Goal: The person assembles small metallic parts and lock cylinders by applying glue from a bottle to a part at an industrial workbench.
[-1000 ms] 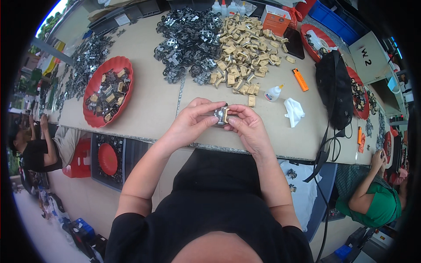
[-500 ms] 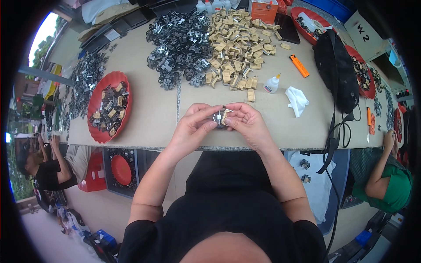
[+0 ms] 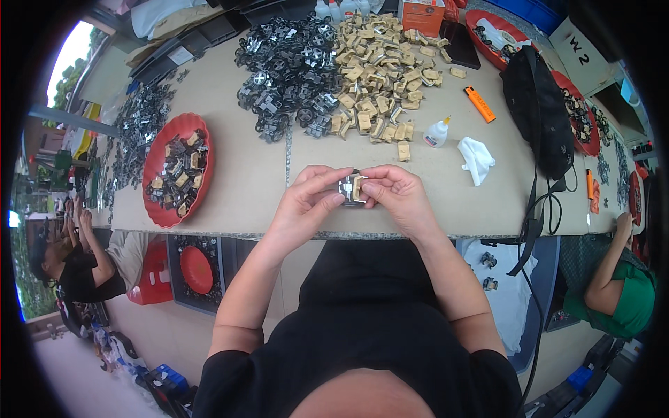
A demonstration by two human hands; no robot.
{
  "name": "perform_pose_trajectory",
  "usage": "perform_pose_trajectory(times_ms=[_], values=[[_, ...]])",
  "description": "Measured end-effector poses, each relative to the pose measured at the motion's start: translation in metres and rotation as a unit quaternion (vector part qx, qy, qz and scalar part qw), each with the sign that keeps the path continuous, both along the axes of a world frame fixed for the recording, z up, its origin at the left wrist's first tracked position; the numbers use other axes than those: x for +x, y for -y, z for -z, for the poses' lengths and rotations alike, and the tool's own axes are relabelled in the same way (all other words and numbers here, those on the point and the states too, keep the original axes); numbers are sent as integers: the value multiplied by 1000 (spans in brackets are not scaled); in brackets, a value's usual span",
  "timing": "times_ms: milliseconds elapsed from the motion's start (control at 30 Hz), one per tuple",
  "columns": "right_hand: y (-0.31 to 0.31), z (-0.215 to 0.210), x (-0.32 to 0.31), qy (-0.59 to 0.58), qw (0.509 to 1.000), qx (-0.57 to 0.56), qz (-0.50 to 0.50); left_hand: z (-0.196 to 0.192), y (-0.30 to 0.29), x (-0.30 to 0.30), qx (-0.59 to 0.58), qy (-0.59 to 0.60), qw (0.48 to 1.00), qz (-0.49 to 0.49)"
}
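Observation:
Close to the table's near edge, my left hand pinches a small black-and-silver toy car chassis between thumb and fingers. On its right end sits a tan moulded piece, gripped by the thumb and fingers of my right hand. Both hands are closed and nearly meet at the chassis, which partly hides behind the fingers. Beyond them lie a heap of black-and-silver chassis and, touching it on the right, a heap of tan pieces. One loose tan piece lies in front.
A red scalloped bowl of joined parts stands left. To the right are a glue bottle, a white crumpled cloth, an orange cutter and a black bag with dangling straps. People work at both sides.
The tan piece has turned to lie flatter and squarer against the chassis. Both hands keep nearly the same place; the whole view has shifted slightly.

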State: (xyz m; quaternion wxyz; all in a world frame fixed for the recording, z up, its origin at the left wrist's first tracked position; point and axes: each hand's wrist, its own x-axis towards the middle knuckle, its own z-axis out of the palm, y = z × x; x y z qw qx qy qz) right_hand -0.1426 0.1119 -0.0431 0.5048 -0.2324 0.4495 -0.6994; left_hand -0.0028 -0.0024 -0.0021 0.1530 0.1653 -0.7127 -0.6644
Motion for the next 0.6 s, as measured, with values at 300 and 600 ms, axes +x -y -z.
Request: perform_pose_trajectory(times_ms=[300,600], values=[[1,3,4,11,999,-19,40,3,-8,-1,-24,13,999,-19],[2,-1,-1,6,1000,8,-16,0,-11,0,-38,18,999,-21]])
